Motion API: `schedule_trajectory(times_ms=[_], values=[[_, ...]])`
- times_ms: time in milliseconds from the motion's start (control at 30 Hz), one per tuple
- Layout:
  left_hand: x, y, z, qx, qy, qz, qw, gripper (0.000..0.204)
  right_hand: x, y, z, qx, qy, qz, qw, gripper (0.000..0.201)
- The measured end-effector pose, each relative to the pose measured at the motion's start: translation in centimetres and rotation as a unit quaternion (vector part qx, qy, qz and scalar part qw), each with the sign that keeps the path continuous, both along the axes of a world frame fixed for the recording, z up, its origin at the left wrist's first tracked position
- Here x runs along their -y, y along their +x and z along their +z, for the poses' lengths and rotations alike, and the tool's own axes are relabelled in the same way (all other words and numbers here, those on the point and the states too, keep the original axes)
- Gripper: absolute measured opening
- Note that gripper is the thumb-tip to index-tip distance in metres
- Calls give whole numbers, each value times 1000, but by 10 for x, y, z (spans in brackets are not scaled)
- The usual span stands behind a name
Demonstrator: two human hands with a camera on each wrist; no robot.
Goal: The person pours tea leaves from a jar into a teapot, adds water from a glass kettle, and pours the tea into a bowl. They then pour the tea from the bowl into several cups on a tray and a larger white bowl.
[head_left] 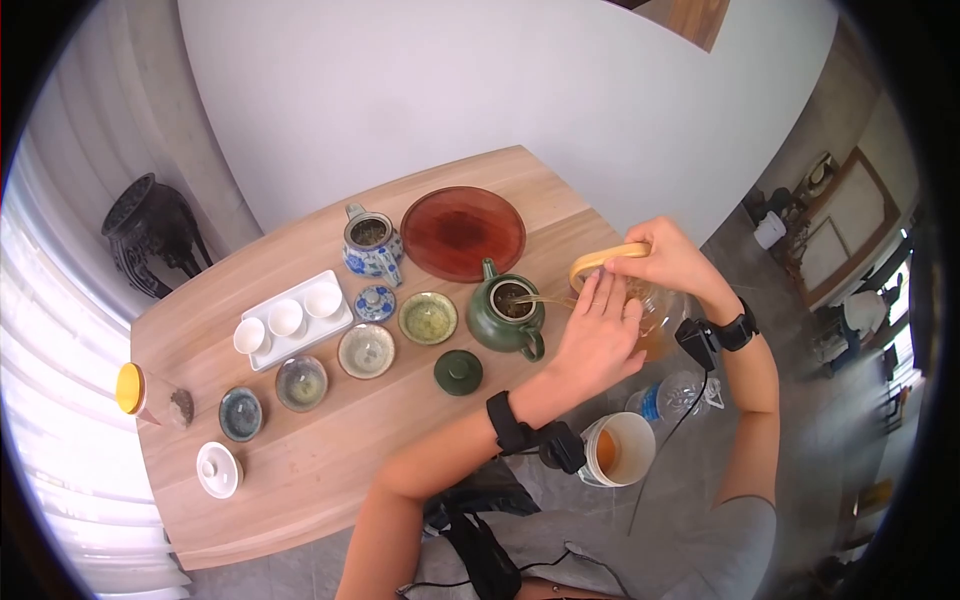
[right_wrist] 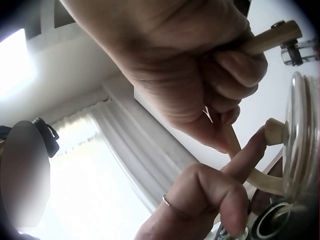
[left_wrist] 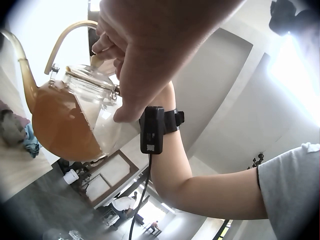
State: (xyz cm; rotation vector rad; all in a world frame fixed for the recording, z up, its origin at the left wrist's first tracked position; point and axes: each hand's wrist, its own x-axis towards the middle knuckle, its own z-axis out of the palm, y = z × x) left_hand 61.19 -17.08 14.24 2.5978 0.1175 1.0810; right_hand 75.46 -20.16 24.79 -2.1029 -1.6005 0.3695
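Observation:
My right hand [head_left: 678,262] grips the pale wooden handle [head_left: 588,264] of a glass teapot [left_wrist: 65,122] at the table's right edge. Amber liquid fills the pot's lower side; the pot is tipped, its spout [head_left: 548,299] reaching over the uncovered mouth of a green teapot [head_left: 482,330]. With fingers extended, my left hand [head_left: 590,345] presses a fingertip on the knob [right_wrist: 275,131] of the glass lid [left_wrist: 90,76]. In the head view the left hand hides part of the glass pot. The green lid [head_left: 458,372] lies on the table beside the green teapot.
A round red-brown tray [head_left: 463,210] and a blue-and-white teapot [head_left: 362,258] stand behind. Several small bowls [head_left: 367,351] and a white tray [head_left: 338,325] with cups sit leftward. Below the table's edge are a bucket [head_left: 630,440] holding amber liquid and a plastic bottle [head_left: 672,398].

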Motion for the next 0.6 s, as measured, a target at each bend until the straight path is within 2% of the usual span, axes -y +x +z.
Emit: schedule_trajectory(times_ms=[600], values=[[-14,-10,-9,-5,-4,45,999,58,-29,-15,-5,53,-10,65,996,31]])
